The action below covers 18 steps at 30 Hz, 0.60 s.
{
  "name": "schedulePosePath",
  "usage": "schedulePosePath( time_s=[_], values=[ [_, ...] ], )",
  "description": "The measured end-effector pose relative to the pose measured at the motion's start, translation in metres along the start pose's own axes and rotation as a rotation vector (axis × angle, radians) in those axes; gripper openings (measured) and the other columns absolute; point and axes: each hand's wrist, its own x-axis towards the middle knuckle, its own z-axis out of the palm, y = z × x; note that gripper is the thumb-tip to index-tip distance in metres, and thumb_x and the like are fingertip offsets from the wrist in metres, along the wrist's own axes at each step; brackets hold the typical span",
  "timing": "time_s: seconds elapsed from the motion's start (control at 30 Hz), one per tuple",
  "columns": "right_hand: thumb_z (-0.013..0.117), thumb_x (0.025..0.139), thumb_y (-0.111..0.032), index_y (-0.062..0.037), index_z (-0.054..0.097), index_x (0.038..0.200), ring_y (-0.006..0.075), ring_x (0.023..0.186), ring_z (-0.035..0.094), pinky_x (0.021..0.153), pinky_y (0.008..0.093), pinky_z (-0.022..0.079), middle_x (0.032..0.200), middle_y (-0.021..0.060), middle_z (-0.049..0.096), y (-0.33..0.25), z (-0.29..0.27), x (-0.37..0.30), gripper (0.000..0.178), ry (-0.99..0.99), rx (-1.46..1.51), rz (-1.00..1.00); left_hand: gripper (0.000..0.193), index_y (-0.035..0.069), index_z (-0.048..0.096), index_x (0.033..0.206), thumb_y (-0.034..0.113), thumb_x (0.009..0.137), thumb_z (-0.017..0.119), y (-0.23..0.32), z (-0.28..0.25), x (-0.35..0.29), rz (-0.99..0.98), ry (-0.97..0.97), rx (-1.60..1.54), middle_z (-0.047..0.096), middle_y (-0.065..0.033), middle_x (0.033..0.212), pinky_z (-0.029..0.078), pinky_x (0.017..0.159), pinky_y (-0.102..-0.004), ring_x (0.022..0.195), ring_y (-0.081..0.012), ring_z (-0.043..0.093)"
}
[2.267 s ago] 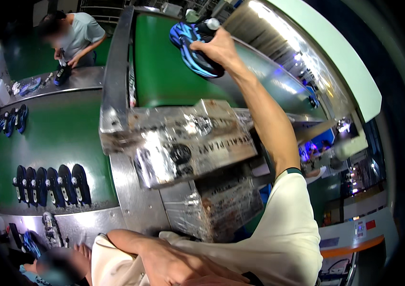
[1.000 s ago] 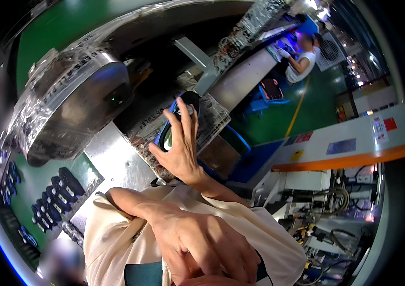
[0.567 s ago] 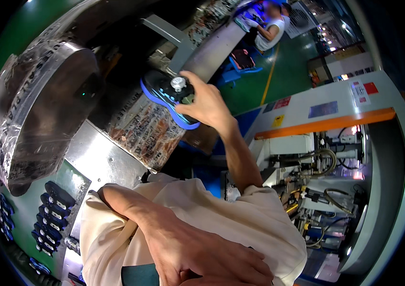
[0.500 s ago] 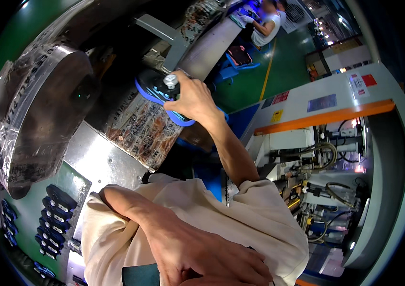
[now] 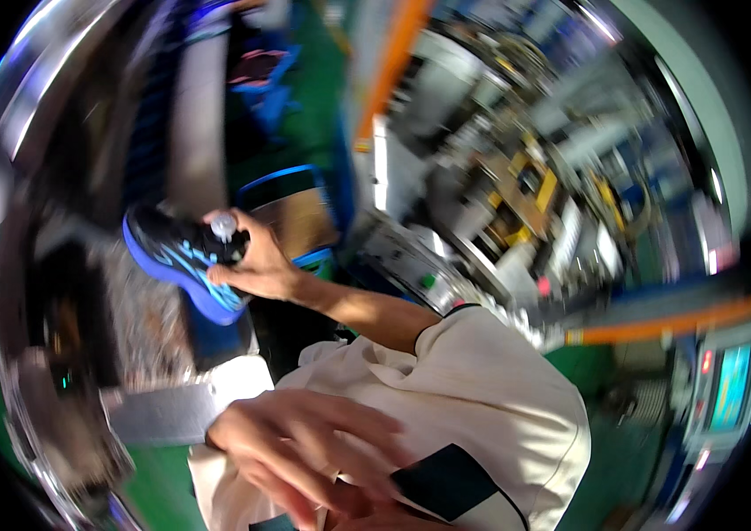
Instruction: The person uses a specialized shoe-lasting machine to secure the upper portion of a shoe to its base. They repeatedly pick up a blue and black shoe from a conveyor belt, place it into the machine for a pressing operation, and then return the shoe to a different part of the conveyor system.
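My right hand [image 5: 256,261] reaches out to the left, closed round the heel and collar of a black shoe [image 5: 168,243]. The shoe has light-blue markings and a bright blue sole, and its toe points to the upper left. A round silver knob [image 5: 223,227] stands up from the shoe's opening, between my thumb and fingers. My left hand [image 5: 296,442] is close in front of my chest, with its arm bent. Its fingers are blurred but look spread, and I see nothing held in them.
A wrapped metal surface [image 5: 150,310] lies below the shoe, beside a bare metal plate [image 5: 163,416]. A blue-rimmed crate [image 5: 291,212] stands beyond my right hand. Machinery with an orange bar [image 5: 667,316] fills the right, near a control screen [image 5: 729,387].
My view has swung to the right, bringing the machinery and control screen in. The shoe stays in my right hand, now lower and farther left. My left hand has shifted left and its fingers have spread.
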Motion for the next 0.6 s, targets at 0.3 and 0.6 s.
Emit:
schedulePosePath(
  time_s=[0.3, 0.6],
  values=[
    [0.077, 0.068, -0.013, -0.0089, 0.059, 0.123, 0.0128, 0.088, 0.056, 0.083, 0.0276, 0.047, 0.099, 0.0013, 0.061, -0.052, -0.295, -0.21, 0.058, 0.915, 0.095, 0.162, 0.048, -0.007, 0.058, 0.122, 0.032, 0.096, 0.059, -0.198, -0.036, 0.017, -0.516, 0.55, 0.557, 0.061, -0.0236, 0.122, 0.047, 0.1, -0.0482, 0.113, -0.0355, 0.06],
    [0.073, 0.074, -0.004, -0.0007, 0.053, 0.129, 0.0113, 0.087, 0.059, 0.08, 0.0257, 0.048, 0.105, 0.0048, 0.061, -0.097, -0.452, -0.371, 0.059, 1.536, 0.064, -0.206, 0.058, -0.011, 0.043, 0.135, 0.027, 0.096, 0.061, -0.511, -0.104, 0.141, -0.979, 0.533, 0.326, 0.058, -0.0187, 0.126, 0.049, 0.097, -0.0365, 0.111, -0.026, 0.061]
  ],
)
